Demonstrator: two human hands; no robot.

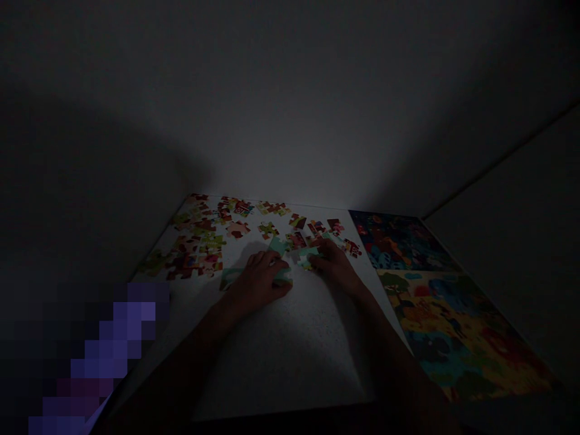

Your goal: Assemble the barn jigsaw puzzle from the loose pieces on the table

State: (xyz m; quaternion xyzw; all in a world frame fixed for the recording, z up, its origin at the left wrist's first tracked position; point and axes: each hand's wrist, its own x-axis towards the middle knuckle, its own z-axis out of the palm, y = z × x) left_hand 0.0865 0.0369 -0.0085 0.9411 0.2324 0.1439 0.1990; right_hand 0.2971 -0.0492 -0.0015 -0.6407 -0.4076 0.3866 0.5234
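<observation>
A dim room with bare walls surrounds a white table (290, 356), lit only in a pool near its far edge. Multicoloured jigsaw pieces (199, 241) lie scattered across the table's far half. To the right lie two bright illustrated panels, a dark blue one (399, 238) and a yellow one (457, 332). Near the middle, the left hand (259, 281) curves downward, its fingers over a pale green jigsaw piece (283, 276). The right hand (330, 260) reaches in from the other side, its fingertips (315, 251) at a second pale green piece (308, 257). The hands are close but not touching; the low light hides whether either one pinches.
</observation>
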